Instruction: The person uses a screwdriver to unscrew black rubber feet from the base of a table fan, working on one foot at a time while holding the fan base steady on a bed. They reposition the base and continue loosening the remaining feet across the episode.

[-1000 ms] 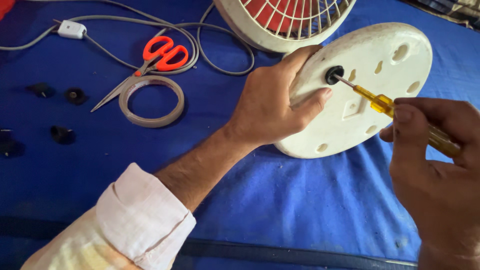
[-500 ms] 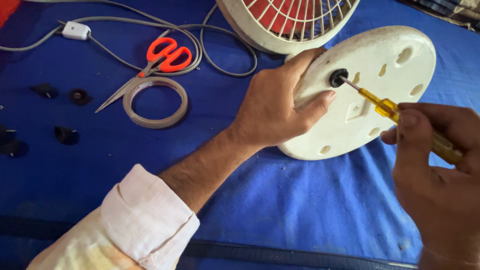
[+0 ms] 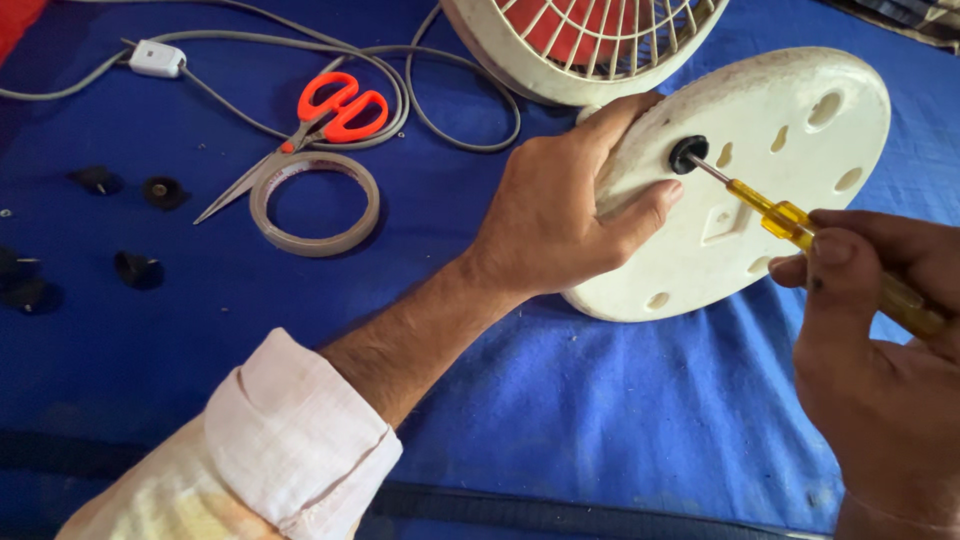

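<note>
The round white base [image 3: 760, 190] lies tilted at the upper right of the blue surface [image 3: 600, 430], its top edge against the white fan grille [image 3: 590, 40], which runs off the top of the frame. Below and between the arms the blue cloth lies bare; the right forearm leaves the frame at the lower right.

The left hand [image 3: 570, 205] is spread over the base's left rim, fingers curled over the edge and thumb pressed on the flat face — grasping it. The right hand [image 3: 880, 340] is clenched around one yellow-handled screwdriver [image 3: 800, 225], whose tip sits in the single black fitting [image 3: 688, 153] on the base.

To the left lie one pair of orange-handled scissors [image 3: 320, 120], one roll of tape [image 3: 315, 203] just beside the blades, one grey cable [image 3: 440, 110] with a white inline switch [image 3: 158, 58] — and about five small black pieces [image 3: 140, 268], well apart from the hands
</note>
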